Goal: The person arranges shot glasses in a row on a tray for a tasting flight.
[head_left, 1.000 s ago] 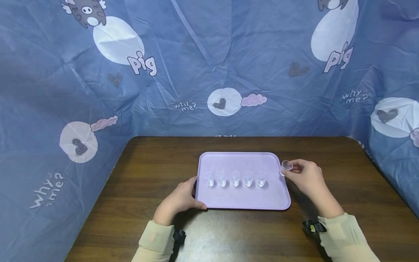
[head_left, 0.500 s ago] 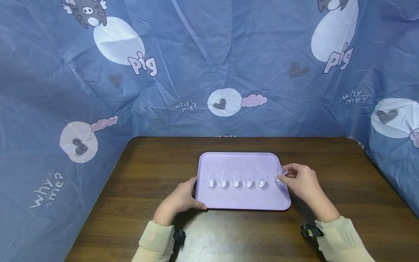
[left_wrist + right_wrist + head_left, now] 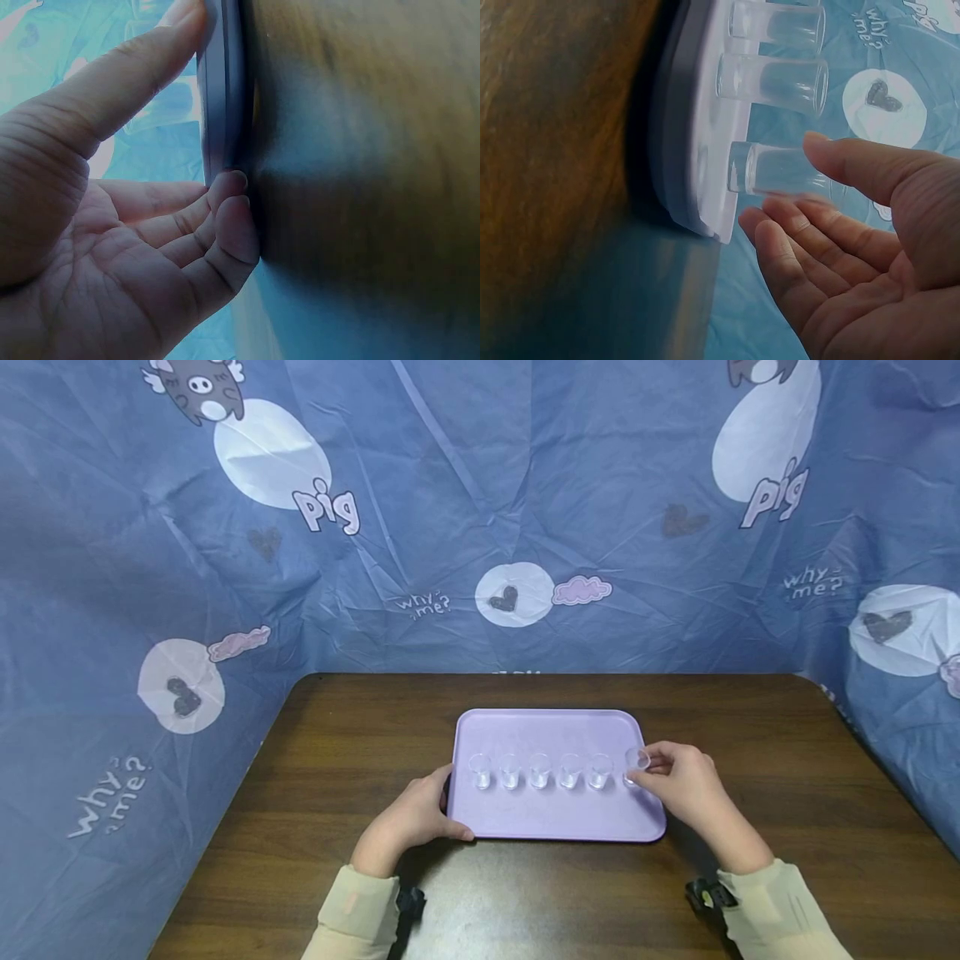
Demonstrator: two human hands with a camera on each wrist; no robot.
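Note:
A lilac tray (image 3: 555,820) lies on the table with a row of several small clear shot glasses (image 3: 539,772) standing along its middle. My right hand (image 3: 687,782) is over the tray's right side, pinching another shot glass (image 3: 776,169) between thumb and fingers. This glass is upright at the right end of the row, its base right at the tray surface in the right wrist view. My left hand (image 3: 412,814) grips the tray's near left corner. Its thumb lies along the rim (image 3: 216,105), and the fingers curl in against the left edge.
The brown wooden table (image 3: 330,760) extends around the tray on all sides. A blue printed cloth (image 3: 420,527) hangs behind and at both sides. Black wrist cameras sit at both cuffs, the right one (image 3: 711,895) close to the tabletop.
My right hand has moved left and slightly nearer, carrying the shot glass from the tray's right rim to the end of the row. The left hand and tray stay in place.

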